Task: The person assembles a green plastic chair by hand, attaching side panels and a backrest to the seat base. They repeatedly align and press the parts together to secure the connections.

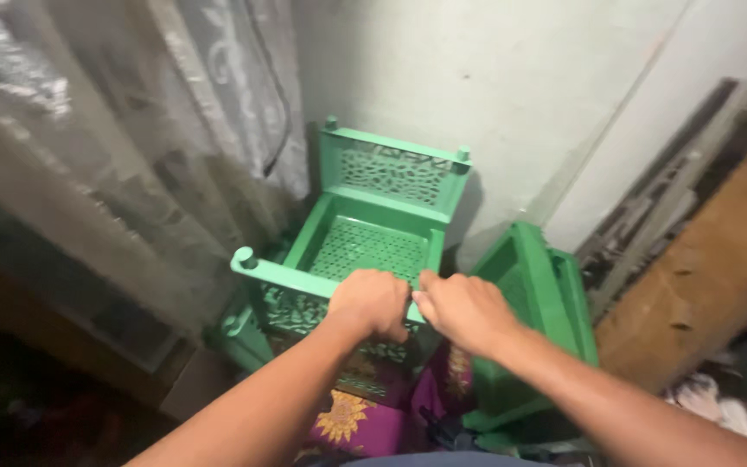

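1. The green plastic rack [372, 227] stands in the middle of the frame, against a pale wall [520, 95] and beside a grey lace curtain [131, 130] that fills the upper left.
2. The rack has an open shelf with a perforated bottom, a patterned cut-out back panel at the top, and a near rail running from the left corner post towards the centre.
3. The left hand [373, 301] sits at the centre of the frame, its grip curled tightly around the near rail of the rack, knuckles facing the camera.
4. The right hand [464, 310] lies just beside the left one, touching or almost touching it; its grip is closed over the same rail at the near right corner, fingers folded down.
5. Both forearms enter from the bottom edge and converge on the rail.
6. A second green plastic piece [533, 320] leans tilted at centre right, just right of the right hand.
7. Purple cloth with gold flower patterns [365, 419] lies at the bottom centre, beneath the rack's near side.
8. A brown wooden board [711, 268] slants along the right edge.
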